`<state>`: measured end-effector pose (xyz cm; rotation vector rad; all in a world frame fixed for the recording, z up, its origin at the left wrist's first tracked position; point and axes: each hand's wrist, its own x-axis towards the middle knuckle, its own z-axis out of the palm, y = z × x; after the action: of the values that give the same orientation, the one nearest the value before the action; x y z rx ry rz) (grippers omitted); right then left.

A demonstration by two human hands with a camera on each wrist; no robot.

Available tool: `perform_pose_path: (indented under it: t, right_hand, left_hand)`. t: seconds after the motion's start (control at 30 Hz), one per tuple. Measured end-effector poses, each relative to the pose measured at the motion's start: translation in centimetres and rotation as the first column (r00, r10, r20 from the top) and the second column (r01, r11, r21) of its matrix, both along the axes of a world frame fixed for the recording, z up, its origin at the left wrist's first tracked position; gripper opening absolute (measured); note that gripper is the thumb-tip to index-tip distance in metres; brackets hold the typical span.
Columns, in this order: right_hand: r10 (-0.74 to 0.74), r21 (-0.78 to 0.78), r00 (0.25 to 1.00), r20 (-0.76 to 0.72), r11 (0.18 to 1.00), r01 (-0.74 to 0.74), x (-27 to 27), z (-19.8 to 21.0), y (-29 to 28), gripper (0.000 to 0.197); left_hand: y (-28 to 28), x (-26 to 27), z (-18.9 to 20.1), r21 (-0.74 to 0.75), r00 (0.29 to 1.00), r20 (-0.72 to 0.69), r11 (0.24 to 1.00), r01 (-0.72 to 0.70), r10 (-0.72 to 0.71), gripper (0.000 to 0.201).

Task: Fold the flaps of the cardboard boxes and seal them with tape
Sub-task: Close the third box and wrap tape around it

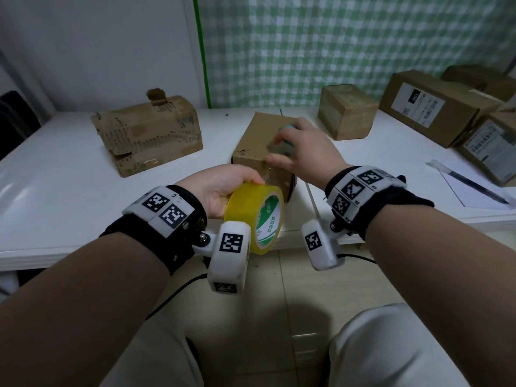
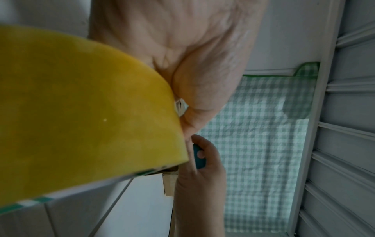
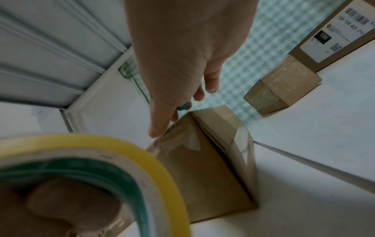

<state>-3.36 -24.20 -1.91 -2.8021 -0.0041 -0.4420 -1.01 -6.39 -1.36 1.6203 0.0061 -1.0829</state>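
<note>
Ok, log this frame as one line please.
left hand: grips tape roll | right hand: holds teal cutter, on centre box | tape on box: present | seal: unfinished

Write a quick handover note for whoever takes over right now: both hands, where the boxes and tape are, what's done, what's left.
Left hand: grips the yellow tape roll at the table's near edge.
Right hand: holds a small teal tool, fingers over the middle box.
Done: middle box's flaps are down, clear tape runs over its top and front.
Left: tape appears still joined to the roll, so cut it, press it down. Torn box at left looks unsealed; small box behind looks taped.
</note>
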Motion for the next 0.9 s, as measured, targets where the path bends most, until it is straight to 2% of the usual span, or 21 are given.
perform_pose_path:
  t: [0.07,0.17,0.33,0.53,0.7,0.83,0.9]
  right_hand:
    - [0.002,-0.036,1.000,0.021,0.999,-0.001,0.5,-0.5,0.1,0.050]
    - [0.054,-0.049,0.995,0.079,0.998,-0.050,0.7,-1.3,0.1,0.051]
    - [0.107,-0.106,0.991,0.078,0.990,-0.098,0.2,-2.3,0.1,0.054]
    - [0.130,-0.174,0.991,0.013,0.977,-0.126,-0.1,-2.3,0.0,0.064]
    - [0.123,-0.092,0.988,0.091,0.989,-0.114,-0.2,-1.9,-0.2,0.050]
    - [0.054,-0.163,0.998,0.028,0.985,-0.049,-0.2,-1.8,-0.1,0.053]
    - [0.035,-0.075,0.994,0.100,0.997,-0.028,-0.3,-1.2,0.4,0.050]
  left_hand:
    - [0.3,0.1,0.0,-0.002,1.000,-0.007,1.000,0.009,-0.009,0.011]
    - [0.8,0.2,-0.1,-0.022,0.999,-0.029,1.000,0.018,-0.019,0.013]
    - [1.8,0.9,-0.4,-0.058,0.998,-0.060,0.998,-0.001,-0.002,0.032]
    - [3.8,1.3,1.1,-0.060,0.996,-0.032,0.995,-0.086,0.084,0.010]
    - [5.6,1.7,2.3,-0.055,0.989,0.028,0.988,-0.144,0.146,0.011]
    - [5.8,1.0,2.6,-0.061,0.986,0.113,0.991,-0.119,0.125,0.010]
    - [5.5,0.8,2.7,-0.089,0.976,0.184,0.991,-0.103,0.118,0.009]
